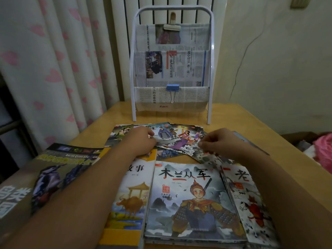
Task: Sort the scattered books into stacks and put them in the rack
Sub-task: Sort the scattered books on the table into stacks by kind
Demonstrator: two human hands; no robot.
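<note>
Several thin picture books point(172, 139) lie fanned out across the middle of the wooden table point(239, 123). My left hand point(142, 139) rests on the left part of that fan with curled fingers at a book's edge. My right hand point(213, 141) pinches the corner of a book on the fan's right side. Nearer me lie a warrior-cover book point(192, 200), a yellow ox-cover book point(129, 200), a book with a red animal point(249, 200) and a dark bird encyclopedia point(59, 173). The white metal rack point(172, 63), lined with newspaper held by clips, stands at the table's far edge.
A pink-heart curtain point(53, 65) hangs at the left. A radiator point(170, 2) is behind the rack and a wall with a cable point(242, 58) is at the right. A pink bundle point(323, 150) lies off the table's right edge.
</note>
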